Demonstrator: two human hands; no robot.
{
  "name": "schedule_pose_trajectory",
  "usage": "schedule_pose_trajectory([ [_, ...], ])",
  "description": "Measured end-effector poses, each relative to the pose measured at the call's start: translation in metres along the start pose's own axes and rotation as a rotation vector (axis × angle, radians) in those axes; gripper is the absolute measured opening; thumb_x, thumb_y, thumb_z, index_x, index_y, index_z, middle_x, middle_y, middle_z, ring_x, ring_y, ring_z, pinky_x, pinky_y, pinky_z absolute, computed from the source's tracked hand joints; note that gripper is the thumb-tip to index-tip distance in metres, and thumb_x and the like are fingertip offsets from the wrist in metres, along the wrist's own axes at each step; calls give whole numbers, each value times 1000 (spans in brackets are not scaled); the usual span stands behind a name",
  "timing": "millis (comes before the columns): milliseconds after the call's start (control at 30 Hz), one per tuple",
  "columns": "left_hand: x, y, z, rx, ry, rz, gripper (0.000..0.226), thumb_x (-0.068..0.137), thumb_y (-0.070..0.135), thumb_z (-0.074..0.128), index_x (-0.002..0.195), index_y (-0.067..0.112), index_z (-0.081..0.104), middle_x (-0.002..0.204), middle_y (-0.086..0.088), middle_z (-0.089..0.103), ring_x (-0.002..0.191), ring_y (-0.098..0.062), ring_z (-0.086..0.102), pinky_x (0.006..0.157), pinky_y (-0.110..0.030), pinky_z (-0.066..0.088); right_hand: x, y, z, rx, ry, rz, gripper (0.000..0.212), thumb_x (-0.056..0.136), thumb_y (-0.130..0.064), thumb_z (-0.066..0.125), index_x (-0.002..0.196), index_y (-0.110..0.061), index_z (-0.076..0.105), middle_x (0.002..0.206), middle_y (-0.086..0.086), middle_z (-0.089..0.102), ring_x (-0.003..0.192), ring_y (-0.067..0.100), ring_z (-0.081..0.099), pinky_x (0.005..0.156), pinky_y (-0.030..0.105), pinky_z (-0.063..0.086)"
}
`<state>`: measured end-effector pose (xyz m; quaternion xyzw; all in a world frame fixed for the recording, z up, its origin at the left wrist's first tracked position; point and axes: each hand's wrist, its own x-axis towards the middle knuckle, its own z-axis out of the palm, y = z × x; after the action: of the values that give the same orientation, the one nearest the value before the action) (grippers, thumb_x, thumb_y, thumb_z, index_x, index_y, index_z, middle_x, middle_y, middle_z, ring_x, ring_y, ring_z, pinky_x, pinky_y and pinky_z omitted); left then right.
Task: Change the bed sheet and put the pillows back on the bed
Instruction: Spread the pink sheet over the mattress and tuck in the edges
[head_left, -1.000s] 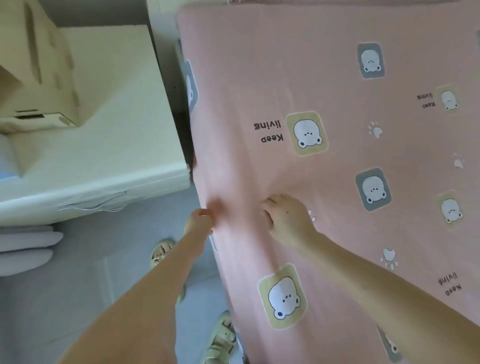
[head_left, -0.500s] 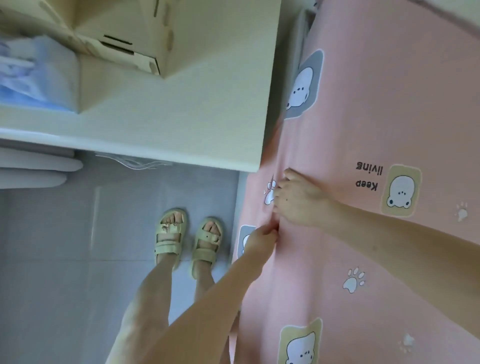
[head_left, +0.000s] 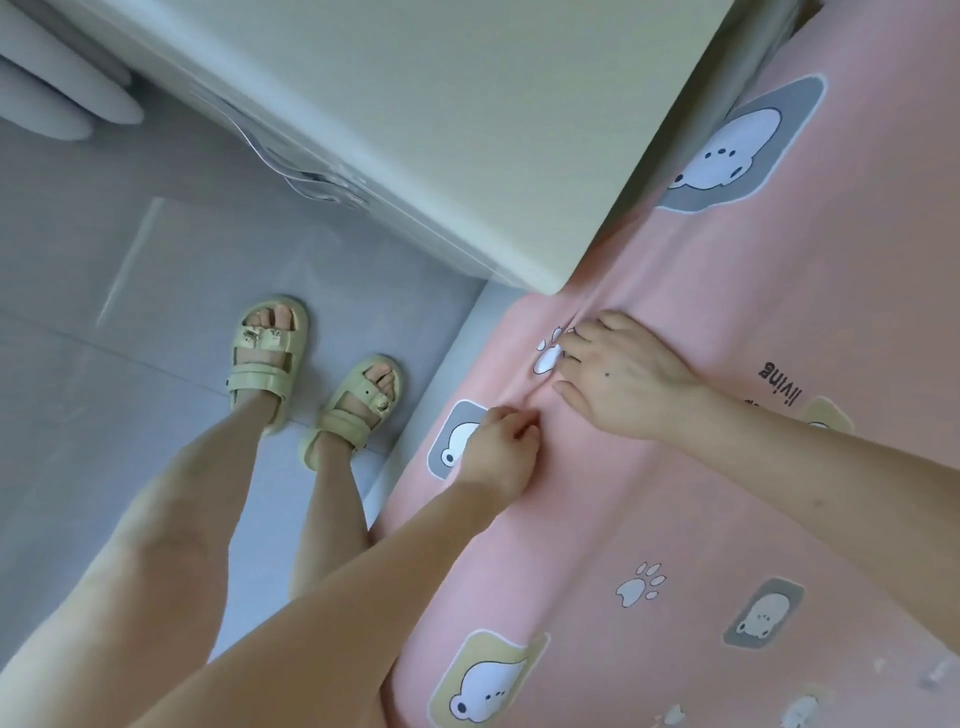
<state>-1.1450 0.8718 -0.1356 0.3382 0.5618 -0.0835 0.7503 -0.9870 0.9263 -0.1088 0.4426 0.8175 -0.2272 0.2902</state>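
Both hands have slid along the side of the bed (head_left: 453, 353) toward the far end. Now they sit right by the corner of the white cabinet (head_left: 467, 130). The pink bed sheet (head_left: 727, 509) is spread over the bed on the right side of the view, and its left edge hangs down toward the floor (head_left: 130, 312).

A little ridge (head_left: 536, 396) in the sheet runs from near to far, along the side of the bed. It lies between the two hands. The right hand (head_left: 626, 382) is on the right of the ridge, flat on the sheet. Its fingers (head_left: 576, 343) are spread out and press down beside a white paw print (head_left: 548, 359). The left hand (head_left: 498, 449) is on the left of the ridge and a bit nearer. Its fingers (head_left: 522, 428) are curled tight — they seem to pinch the cloth of the ridge, though the pinch itself is hard to see.

The left hand is closest to the hanging edge, so I think it will pull the ridge left and down while the right hand holds the top still. No pillows are in view, so that part looks not yet done.
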Motion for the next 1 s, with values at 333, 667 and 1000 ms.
schedule_pose_trajectory([
  [333,10,8,-8,-94,16,-124,28,92,14,45,104,18,70,88,2,59,86,-22,51,78,-27,39,-3,11,-1,105,79,-138,39,87,-31,38,84,-16,75,89,-2,71,76,22,66,72,30,51],
  [667,21,17,5,35,-123,-201,40,91,23,34,120,25,61,124,-5,59,118,-29,49,104,-42,38,30,3,-26,-173,-464,-144,49,103,-38,14,113,-20,59,118,4,62,109,21,54,100,37,26],
  [1000,2,31,-24,-373,-317,-69,41,101,41,30,127,24,56,128,11,56,120,-6,48,106,-26,32,-9,1,-52,18,-622,8,56,100,-47,7,72,-20,46,104,6,66,99,25,52,82,30,28],
])
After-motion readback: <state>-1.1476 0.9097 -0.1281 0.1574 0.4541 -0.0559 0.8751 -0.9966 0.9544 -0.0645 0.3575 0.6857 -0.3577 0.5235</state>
